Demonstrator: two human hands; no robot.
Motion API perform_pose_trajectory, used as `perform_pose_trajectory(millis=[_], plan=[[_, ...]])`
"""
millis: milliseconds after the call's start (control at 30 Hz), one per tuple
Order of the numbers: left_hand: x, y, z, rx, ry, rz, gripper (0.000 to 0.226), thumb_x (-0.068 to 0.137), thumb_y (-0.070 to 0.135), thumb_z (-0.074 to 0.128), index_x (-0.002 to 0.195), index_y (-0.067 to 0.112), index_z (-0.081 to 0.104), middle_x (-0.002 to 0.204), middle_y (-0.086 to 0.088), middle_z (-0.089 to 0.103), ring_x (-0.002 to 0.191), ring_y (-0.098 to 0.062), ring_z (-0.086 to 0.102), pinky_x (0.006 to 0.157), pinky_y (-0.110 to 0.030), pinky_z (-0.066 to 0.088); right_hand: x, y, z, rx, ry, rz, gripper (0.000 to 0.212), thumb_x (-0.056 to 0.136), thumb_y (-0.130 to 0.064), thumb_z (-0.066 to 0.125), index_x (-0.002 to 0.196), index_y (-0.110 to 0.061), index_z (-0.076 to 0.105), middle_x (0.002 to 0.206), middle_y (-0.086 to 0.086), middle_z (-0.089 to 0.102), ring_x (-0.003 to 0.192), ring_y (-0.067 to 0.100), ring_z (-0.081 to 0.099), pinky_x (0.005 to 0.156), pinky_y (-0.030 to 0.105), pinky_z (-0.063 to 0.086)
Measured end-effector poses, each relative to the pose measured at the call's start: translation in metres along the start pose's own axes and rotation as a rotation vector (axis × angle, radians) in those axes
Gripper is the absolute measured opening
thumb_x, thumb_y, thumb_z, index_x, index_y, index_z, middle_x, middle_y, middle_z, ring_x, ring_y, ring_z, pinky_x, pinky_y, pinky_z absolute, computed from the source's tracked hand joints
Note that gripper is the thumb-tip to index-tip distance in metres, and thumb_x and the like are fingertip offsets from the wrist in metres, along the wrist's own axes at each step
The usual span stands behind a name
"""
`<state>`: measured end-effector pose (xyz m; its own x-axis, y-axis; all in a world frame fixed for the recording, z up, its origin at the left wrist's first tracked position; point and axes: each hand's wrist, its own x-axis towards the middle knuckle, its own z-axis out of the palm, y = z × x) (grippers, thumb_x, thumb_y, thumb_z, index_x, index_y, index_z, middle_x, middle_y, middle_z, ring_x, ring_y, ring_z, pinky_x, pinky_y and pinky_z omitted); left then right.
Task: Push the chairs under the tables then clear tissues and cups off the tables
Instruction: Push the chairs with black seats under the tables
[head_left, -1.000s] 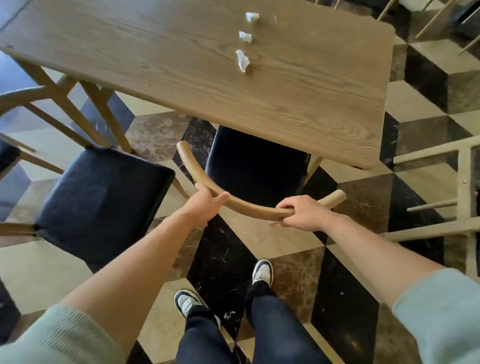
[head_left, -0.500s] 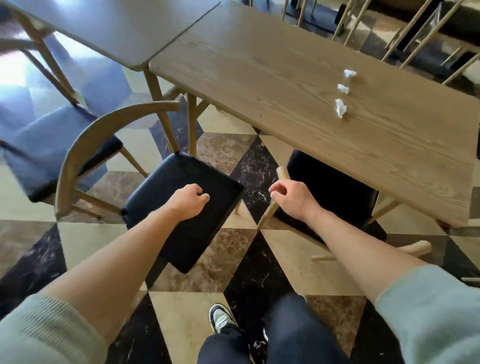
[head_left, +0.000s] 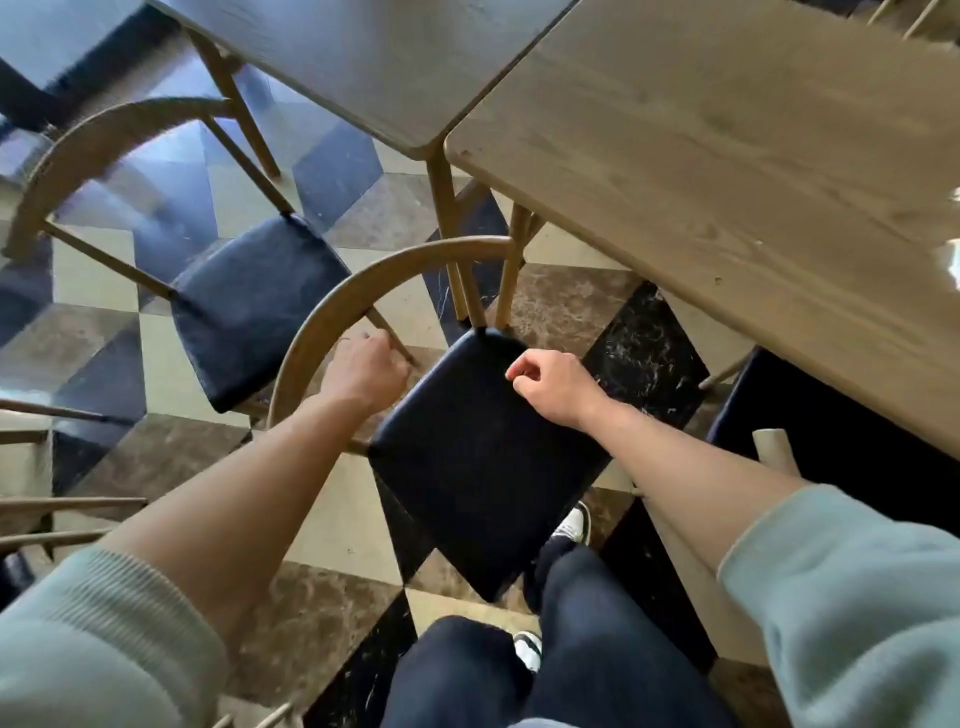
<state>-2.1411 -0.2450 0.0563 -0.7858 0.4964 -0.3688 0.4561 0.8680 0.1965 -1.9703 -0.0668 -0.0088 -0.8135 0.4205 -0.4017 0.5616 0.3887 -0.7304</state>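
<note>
A chair with a black seat (head_left: 483, 457) and a curved wooden back (head_left: 332, 306) stands out from the light wooden table (head_left: 727, 156), its back turned to the left. My left hand (head_left: 363, 374) sits inside that curve, fingers curled around a back spindle. My right hand (head_left: 556, 384) hovers over the seat's far corner in a loose fist, holding nothing. A second pulled-out chair (head_left: 254, 306) stands further left. At the right, a chair (head_left: 831, 441) is tucked under the table. White tissue bits (head_left: 951, 265) show blurred at the table's right frame edge.
A darker table (head_left: 389, 62) butts against the light one, and their legs (head_left: 457, 260) stand close to the middle chair's back. More chair rails (head_left: 62, 504) reach in from the left. My legs and shoes (head_left: 571, 525) are just behind the seat, on a checkered marble floor.
I have let go of the tucked-in chair's back and turned left. Both hands moved to the middle chair: the left reached its back spindle, the right came over its seat.
</note>
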Motion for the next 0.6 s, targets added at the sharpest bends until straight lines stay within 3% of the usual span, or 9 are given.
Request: perform_pose_trajectory(millis=[100, 200, 333, 400, 500, 600], plan=[[0.038, -0.018, -0.018, 0.068, 0.030, -0.025, 0.042, 0.096, 0.025, 0.059, 0.134, 0.007, 0.055, 0.138, -0.024, 0.050, 0.126, -0.042, 0.046, 0.106, -0.056, 0.043, 0.030, -0.024, 0.030, 0.030, -0.098, 0.000, 0.011, 0.093, -0.025, 0.060, 0.094, -0.031, 0.069, 0.091, -0.008, 0.069, 0.089, 0.013, 0.063, 0.074, 0.026, 0.045], [0.079, -0.034, -0.029, 0.110, 0.011, 0.029, 0.057, 0.094, 0.026, 0.063, 0.145, 0.010, 0.043, 0.141, -0.023, 0.043, 0.130, -0.042, 0.038, 0.108, -0.058, 0.039, 0.057, -0.046, 0.065, 0.063, -0.182, 0.014, 0.012, 0.094, -0.030, 0.062, 0.099, -0.025, 0.071, 0.095, -0.004, 0.070, 0.093, 0.018, 0.065, 0.079, 0.032, 0.052], [0.139, -0.051, -0.026, 0.014, -0.103, 0.163, 0.073, 0.094, 0.034, 0.069, 0.155, 0.021, 0.031, 0.146, -0.017, 0.045, 0.131, -0.037, 0.043, 0.109, -0.055, 0.041, 0.098, -0.083, 0.121, 0.172, -0.259, 0.088, 0.044, 0.093, -0.052, 0.063, 0.120, -0.018, 0.067, 0.112, 0.000, 0.068, 0.109, 0.021, 0.063, 0.086, 0.032, 0.046], [0.164, -0.054, -0.020, -0.082, -0.154, 0.234, 0.068, 0.094, 0.038, 0.069, 0.151, 0.024, 0.035, 0.137, -0.013, 0.055, 0.122, -0.033, 0.055, 0.104, -0.050, 0.048, 0.112, -0.108, 0.151, 0.288, -0.307, 0.148, 0.073, 0.085, -0.069, 0.062, 0.136, -0.018, 0.059, 0.129, -0.001, 0.065, 0.122, 0.021, 0.058, 0.095, 0.034, 0.045], [0.198, -0.058, -0.011, -0.138, -0.138, 0.330, 0.037, 0.094, 0.041, 0.068, 0.125, 0.022, 0.059, 0.107, -0.007, 0.070, 0.097, -0.029, 0.066, 0.084, -0.045, 0.054, 0.124, -0.150, 0.203, 0.400, -0.380, 0.295, 0.111, 0.065, -0.088, 0.062, 0.146, -0.015, 0.047, 0.143, 0.005, 0.057, 0.131, 0.024, 0.054, 0.107, 0.044, 0.046], [0.218, -0.068, -0.007, -0.148, -0.198, 0.380, 0.027, 0.098, 0.044, 0.061, 0.112, 0.021, 0.061, 0.094, -0.003, 0.069, 0.084, -0.026, 0.066, 0.076, -0.042, 0.056, 0.128, -0.189, 0.254, 0.416, -0.482, 0.394, 0.110, 0.058, -0.086, 0.065, 0.139, -0.013, 0.053, 0.134, 0.007, 0.061, 0.118, 0.028, 0.060, 0.098, 0.044, 0.052]])
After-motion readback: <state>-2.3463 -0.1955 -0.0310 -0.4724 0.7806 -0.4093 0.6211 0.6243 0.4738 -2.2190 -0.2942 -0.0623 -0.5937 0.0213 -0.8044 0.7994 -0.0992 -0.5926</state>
